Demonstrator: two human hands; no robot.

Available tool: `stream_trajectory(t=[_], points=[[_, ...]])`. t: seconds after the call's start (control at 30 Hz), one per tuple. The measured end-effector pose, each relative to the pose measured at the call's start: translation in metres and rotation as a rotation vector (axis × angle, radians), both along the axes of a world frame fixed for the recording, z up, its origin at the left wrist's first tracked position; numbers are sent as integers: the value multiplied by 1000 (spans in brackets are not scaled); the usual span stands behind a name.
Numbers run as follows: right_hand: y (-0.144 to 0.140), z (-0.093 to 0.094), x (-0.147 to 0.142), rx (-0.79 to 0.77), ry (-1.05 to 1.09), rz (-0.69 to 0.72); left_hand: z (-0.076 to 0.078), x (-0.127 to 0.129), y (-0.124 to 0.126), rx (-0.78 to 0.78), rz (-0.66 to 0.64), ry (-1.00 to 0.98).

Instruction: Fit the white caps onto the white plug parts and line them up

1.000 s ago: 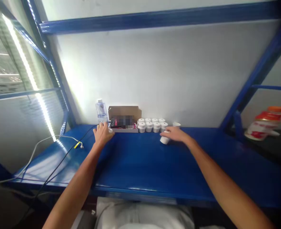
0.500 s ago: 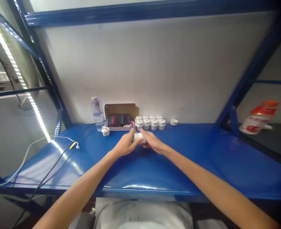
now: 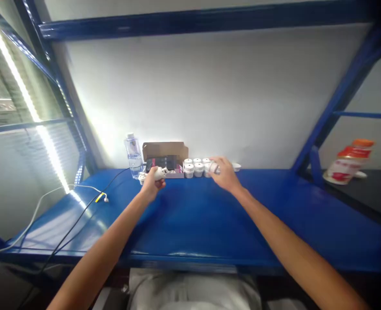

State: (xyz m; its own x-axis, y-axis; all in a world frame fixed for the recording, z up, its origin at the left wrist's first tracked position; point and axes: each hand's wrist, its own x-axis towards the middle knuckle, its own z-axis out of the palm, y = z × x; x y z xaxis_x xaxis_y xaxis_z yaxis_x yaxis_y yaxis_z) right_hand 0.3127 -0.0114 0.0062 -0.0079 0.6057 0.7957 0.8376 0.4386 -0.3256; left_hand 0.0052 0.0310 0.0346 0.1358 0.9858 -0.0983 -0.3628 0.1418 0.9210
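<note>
My left hand (image 3: 152,184) is closed around a small white plastic fitting (image 3: 161,173) with prongs at its right end, held in front of the cardboard box. My right hand (image 3: 224,173) is at the right end of the group of white round plastic containers (image 3: 188,168). Its fingers are curled round a tilted white round plastic piece (image 3: 214,167), partly covered by them. Part of a white pronged cap (image 3: 142,177) shows just left of my left hand. A shallow white cap (image 3: 236,166) lies right of my right hand, partly hidden behind it.
An open cardboard box (image 3: 164,148) with dark packages stands near the wall beside a clear water bottle (image 3: 133,157). Cables (image 3: 89,206) cross the left of the blue table (image 3: 190,224). A red and white container (image 3: 348,163) stands far right. Blue frame bars surround the table.
My hands were together at the middle on one white piece and have moved apart. The left went left with the pronged fitting; the right went to the containers with a round piece.
</note>
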Motion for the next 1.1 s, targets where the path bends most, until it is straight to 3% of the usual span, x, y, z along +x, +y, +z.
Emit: stream_trajectory(t=[0.1, 0.2, 0.43, 0.57, 0.73, 0.87, 0.97, 1.1], points=[[8, -18, 56, -75, 137, -310, 6, -16, 12, 57, -34, 44], [10, -35, 96, -198, 244, -521, 4, -20, 13, 195, -108, 198], [11, -50, 115, -489, 316, -664, -11, -18, 12, 462, -71, 783], [12, -55, 117, -517, 309, -662, -13, -24, 16, 694, 24, 1245], [13, -57, 120, -490, 302, -643, -6, -30, 13, 601, 85, 1590], [15, -49, 106, -386, 172, -623, 0, -33, 10, 500, 127, 1700], [20, -44, 84, -312, -28, -422, 1, -35, 9, 476, 159, 1712], [23, -39, 59, -363, -133, -187, 3, -37, 10, 500, 197, 1669]])
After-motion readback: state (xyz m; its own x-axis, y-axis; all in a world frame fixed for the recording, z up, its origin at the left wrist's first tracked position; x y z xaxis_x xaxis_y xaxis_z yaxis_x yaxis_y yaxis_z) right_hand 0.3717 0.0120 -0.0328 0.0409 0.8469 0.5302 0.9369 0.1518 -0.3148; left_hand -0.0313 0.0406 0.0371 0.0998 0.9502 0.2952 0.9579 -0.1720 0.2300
